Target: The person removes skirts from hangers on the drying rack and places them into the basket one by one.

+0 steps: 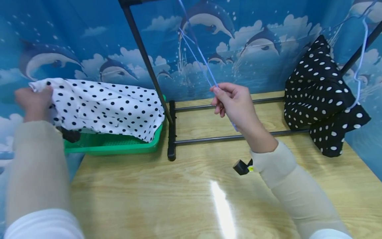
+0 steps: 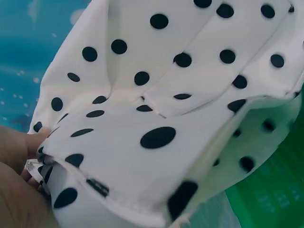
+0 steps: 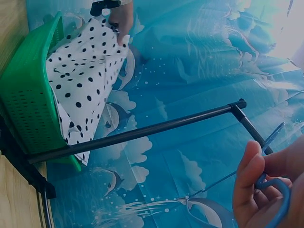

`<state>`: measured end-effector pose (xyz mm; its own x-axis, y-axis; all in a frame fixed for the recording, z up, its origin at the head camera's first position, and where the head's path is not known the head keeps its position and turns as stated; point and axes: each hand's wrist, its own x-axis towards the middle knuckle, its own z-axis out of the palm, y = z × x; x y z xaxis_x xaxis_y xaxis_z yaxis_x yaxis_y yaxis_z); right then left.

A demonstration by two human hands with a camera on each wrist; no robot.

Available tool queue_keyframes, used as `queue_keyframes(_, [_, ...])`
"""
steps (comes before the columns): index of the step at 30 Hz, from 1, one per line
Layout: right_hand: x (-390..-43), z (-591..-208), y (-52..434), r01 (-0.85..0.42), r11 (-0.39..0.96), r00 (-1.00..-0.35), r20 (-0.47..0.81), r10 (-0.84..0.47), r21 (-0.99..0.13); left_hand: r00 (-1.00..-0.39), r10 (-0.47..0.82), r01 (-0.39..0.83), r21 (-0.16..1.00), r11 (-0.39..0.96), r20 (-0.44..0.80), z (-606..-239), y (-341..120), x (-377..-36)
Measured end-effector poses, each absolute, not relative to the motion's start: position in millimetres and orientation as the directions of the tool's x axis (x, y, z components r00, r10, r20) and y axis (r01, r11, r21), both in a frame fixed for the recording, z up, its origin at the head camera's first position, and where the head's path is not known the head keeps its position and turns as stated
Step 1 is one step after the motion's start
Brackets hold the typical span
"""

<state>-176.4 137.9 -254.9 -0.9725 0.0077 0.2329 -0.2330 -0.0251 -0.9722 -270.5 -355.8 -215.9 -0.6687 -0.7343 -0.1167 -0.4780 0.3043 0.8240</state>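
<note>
At the far left in the head view, my left hand (image 1: 33,102) grips the corner of a white cloth with black dots (image 1: 113,103). The cloth is stretched from that hand over a green basket (image 1: 119,150), its other end hanging at the basket's right side. In the left wrist view the cloth (image 2: 128,111) is folded, with finger and thumb pinching its edge. My right hand (image 1: 234,104) pinches a thin blue wire hanger (image 1: 206,65) in front of the rack; the right wrist view shows the hanger's curved end (image 3: 286,197) by the palm.
A black metal rack (image 1: 146,59) stands on the wooden table (image 1: 143,192), its base bars running right. On the right, a black cloth with white dots (image 1: 316,86) hangs from another blue hanger (image 1: 364,39). A dolphin-print curtain (image 1: 119,20) closes off the back.
</note>
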Motion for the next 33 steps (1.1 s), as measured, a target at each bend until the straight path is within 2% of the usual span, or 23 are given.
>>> queue_keyframes(4, [-176.1,-254.8,137.4,-0.225,-0.013,-0.974,0.225,0.004,-0.974,-0.686,-0.721,-0.529,0.750,0.397,-0.102,-223.7,-359.9,-265.4])
queue_keyframes(8, [-175.6,-257.5,137.2,-0.223,0.021,-0.975,0.223,0.006,-0.975,-0.731,-0.681,-0.507,0.699,0.504,-0.040,-232.9,-364.7,-261.5])
queue_keyframes(15, [-176.2,-259.3,136.5,-0.232,0.035,-0.973,0.232,-0.002,-0.972,-0.830,-0.556,-0.485,0.435,0.759,0.046,-245.0,-373.4,-265.7])
queue_keyframes(25, [-179.1,-260.6,135.8,-0.233,0.032,-0.972,0.233,-0.008,-0.972,-0.845,-0.509,-0.466,0.240,0.852,0.165,-239.0,-372.2,-267.7])
queue_keyframes(30, [-181.2,-262.0,136.1,-0.216,0.032,-0.976,0.216,-0.007,-0.976,-0.859,-0.495,-0.479,0.140,0.867,0.130,-247.1,-369.0,-287.6])
queue_keyframes(33, [-181.9,-263.8,136.3,-0.211,0.026,-0.977,0.211,-0.009,-0.977,-0.857,-0.502,-0.483,0.159,0.861,0.116,-253.2,-366.1,-295.0])
